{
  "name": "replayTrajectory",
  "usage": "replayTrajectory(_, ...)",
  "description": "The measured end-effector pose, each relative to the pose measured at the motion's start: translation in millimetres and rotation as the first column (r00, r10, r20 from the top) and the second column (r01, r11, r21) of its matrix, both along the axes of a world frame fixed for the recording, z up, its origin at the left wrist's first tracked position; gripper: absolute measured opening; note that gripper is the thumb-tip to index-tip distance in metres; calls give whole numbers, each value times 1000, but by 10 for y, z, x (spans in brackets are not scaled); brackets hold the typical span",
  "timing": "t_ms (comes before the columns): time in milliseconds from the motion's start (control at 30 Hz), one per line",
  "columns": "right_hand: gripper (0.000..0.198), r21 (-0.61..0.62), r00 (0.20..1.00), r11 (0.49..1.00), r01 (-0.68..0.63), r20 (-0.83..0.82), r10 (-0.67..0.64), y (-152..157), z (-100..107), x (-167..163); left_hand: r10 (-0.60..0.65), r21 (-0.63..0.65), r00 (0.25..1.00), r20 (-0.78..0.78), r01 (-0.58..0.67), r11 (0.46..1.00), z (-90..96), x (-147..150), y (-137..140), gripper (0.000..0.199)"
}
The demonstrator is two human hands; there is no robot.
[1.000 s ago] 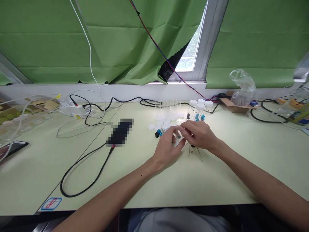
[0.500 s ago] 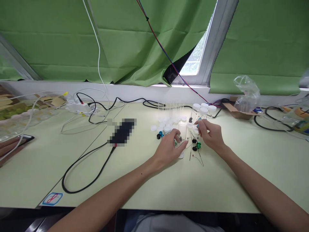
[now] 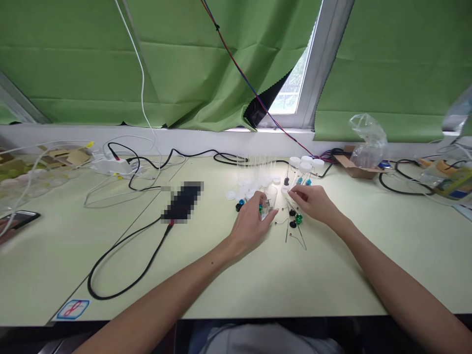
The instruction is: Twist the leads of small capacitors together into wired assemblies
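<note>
Clear jar (image 3: 272, 195) in the left hand's (image 3: 248, 217) grasp, the right hand (image 3: 311, 200) now apart from it.
A second ago the right fingertips met at the jar; now they bunch to its right beside a white cap (image 3: 285, 189) (whether they grip it, I cannot tell). The jar sits between left thumb and fingers, right of the frame's centre, above the surface's (image 3: 280, 285) front edge.

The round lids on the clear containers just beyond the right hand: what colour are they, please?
The round lids are white; the head view shows them best.
</note>
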State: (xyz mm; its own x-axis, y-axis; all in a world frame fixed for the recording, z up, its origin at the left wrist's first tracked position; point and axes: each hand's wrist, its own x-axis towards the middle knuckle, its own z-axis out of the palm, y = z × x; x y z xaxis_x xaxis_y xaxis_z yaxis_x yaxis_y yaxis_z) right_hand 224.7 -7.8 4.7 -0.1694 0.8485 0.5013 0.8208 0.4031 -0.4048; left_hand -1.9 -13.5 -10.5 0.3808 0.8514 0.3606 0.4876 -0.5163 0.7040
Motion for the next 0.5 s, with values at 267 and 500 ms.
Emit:
replayTrajectory(267, 26, -187, 994, 982, -32, 96, 50, 12, -4, 79, 14, 9, 1000, -26, -14, 1000, 38, 10, -10, 29)
replayTrajectory(500, 33, -254, 982, 967, 0, 182, 48, -19, 19, 89, 65, 95, 997, 28, -68, 993, 69, 23, -40, 40)
